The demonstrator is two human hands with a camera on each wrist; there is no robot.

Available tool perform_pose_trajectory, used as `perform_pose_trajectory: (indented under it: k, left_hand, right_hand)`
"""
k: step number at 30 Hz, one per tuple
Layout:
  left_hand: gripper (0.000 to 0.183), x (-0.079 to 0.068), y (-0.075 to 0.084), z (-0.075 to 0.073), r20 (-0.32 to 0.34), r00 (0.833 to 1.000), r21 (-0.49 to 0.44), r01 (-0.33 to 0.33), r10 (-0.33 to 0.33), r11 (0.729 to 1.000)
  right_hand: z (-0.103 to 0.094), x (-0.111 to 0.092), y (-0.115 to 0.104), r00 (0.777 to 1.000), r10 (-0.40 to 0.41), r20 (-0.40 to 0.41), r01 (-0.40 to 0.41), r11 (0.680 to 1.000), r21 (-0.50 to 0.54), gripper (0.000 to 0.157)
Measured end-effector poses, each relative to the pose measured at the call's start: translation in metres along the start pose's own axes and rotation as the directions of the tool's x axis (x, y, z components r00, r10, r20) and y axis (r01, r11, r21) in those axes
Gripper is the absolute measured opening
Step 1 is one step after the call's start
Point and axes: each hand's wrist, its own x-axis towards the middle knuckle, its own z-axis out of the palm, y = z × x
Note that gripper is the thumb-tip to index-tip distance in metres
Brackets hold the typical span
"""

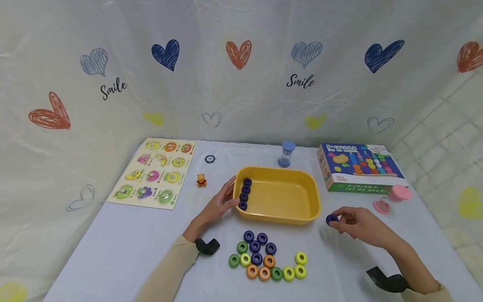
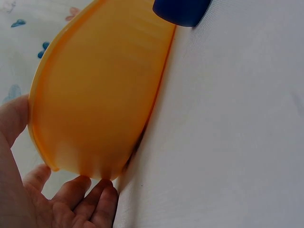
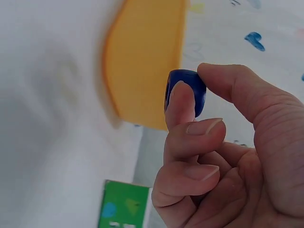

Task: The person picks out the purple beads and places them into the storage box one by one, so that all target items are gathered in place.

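Observation:
A yellow plastic tray [image 1: 281, 216] stands mid-table, with a column of several dark blue ring beads [image 1: 245, 189] along its left end. My left hand [image 1: 220, 204] holds that end, thumb at the rim and fingers against the outer wall, as the left wrist view shows. Between thumb and index finger, my right hand [image 1: 360, 224] pinches one dark blue bead [image 3: 198, 92], right of the tray's near corner; the other fingers curl toward the palm. In front of the tray lie loose dark blue beads [image 1: 255, 246], orange beads [image 1: 252, 272], green beads [image 1: 234, 261] and yellow-green beads [image 1: 288, 274].
Behind the tray stands a blue-capped sand timer [image 1: 286, 154]. A bead-set box [image 1: 362, 167] lies at the back right, with a pink-ended sand timer [image 1: 398, 193] before it. Leftward are a fruit picture board [image 1: 152, 174], a small bear figure [image 1: 201, 180] and a round black-and-white token [image 1: 209, 159].

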Motion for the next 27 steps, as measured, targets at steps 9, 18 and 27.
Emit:
perform_pose_trajectory:
  k: [9,18,27]
  left_hand:
    - [0.068,-0.002,-0.001,-0.001,0.000,1.000,-0.012,-0.006,0.006,1.000]
    - [0.067,-0.001,-0.001,-0.002,-0.003,1.000,-0.010,-0.012,0.012,1.000]
    - [0.067,0.001,-0.002,-0.002,0.012,1.000,0.000,-0.020,0.020,1.000]
  right_hand:
    - [-0.013,0.013,-0.028,0.993,-0.121,-0.017,0.120,0.992,-0.025,0.040]
    - [-0.019,0.038,-0.053,0.983,-0.184,0.010,0.184,0.979,-0.092,0.042]
    - [-0.018,0.068,-0.070,0.979,-0.198,0.042,0.202,0.972,-0.122,0.039]
